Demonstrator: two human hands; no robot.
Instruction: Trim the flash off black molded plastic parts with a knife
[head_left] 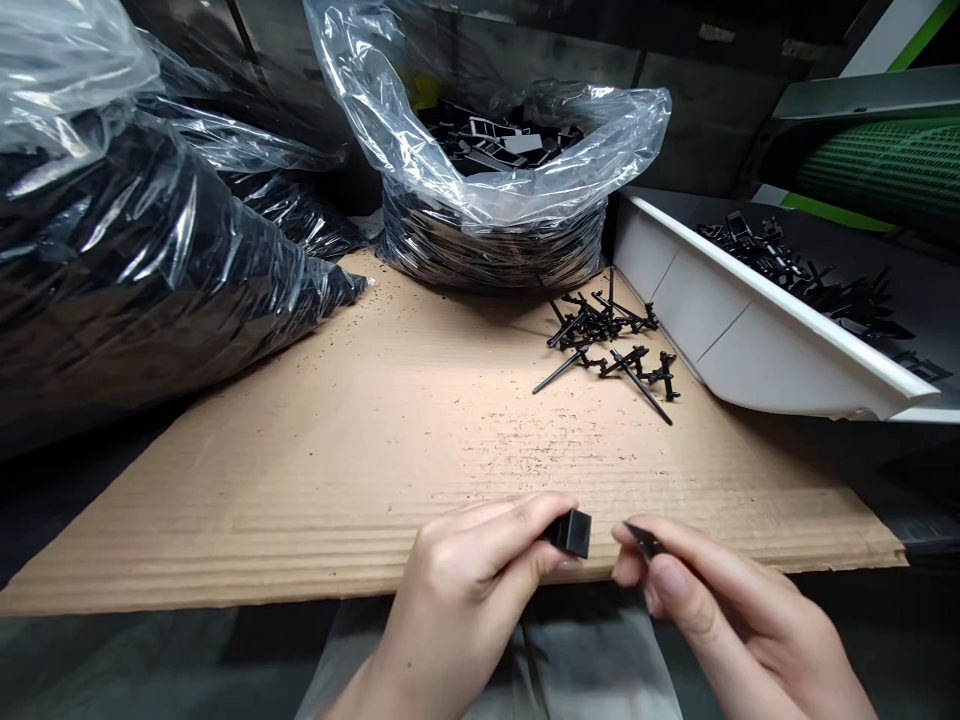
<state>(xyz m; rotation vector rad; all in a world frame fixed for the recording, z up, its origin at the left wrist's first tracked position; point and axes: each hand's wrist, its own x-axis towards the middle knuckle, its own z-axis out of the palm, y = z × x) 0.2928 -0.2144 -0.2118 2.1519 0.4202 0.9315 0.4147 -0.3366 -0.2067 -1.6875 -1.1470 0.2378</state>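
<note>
Near the front edge of a cardboard sheet (360, 450), my left hand (480, 570) pinches a small black block-shaped plastic part (571, 533) between thumb and fingers. One square end of that part points toward my other hand; the rest is hidden by my fingers. A short gap to the right, my right hand (720, 600) holds a thin, dark blade-like piece (643, 541) between thumb and forefinger. Its exact kind cannot be made out. The two held pieces do not touch. Beyond my hands lies a loose pile of black plastic sprues (600, 330).
An open clear plastic bag (517, 215) full of black parts stands at the back. Filled bags (150, 270) bulge at the left. On the right is a white chute (675, 290) with black parts inside, below a green mesh roller (892, 165). Dark crumbs dot the cardboard.
</note>
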